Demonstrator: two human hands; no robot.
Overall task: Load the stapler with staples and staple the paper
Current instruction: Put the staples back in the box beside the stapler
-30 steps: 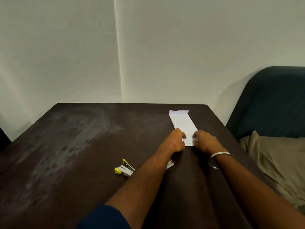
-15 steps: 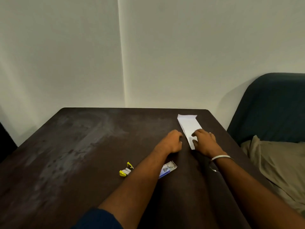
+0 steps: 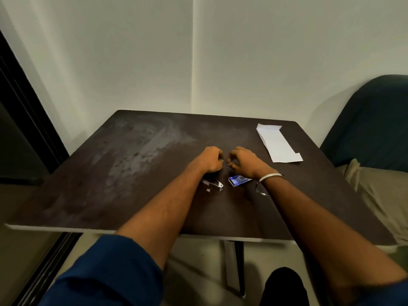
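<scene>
- Bench (image 3: 136,164): dark, scuffed top that carries every item; its left half is bare, so the work sits toward the right, within easy reach of both arms.
- Stapler (image 3: 213,184): lies on the bench just under the left wrist, only its metal end showing; a small pale scrap (image 3: 208,190) lies just beside it (too small to identify).
- Left hand (image 3: 209,161): curled into a closed fist above the stapler, fingers tucked under; whether it grips the stapler or some small piece cannot be told from this view.
- Right hand (image 3: 242,162): faces the left hand, fingers (image 3: 229,160) bent and pinched together, apparently on something tiny (hidden), which fits the handling of a staple strip; a bangle (image 3: 272,177) sits at the wrist.
- Staple box (image 3: 238,180): small blue box just below the right wrist, kept near for the loading step.
- Paper (image 3: 278,144): folded white strip, well apart at the far right corner, set aside untouched; stapling is judged not yet begun.
</scene>
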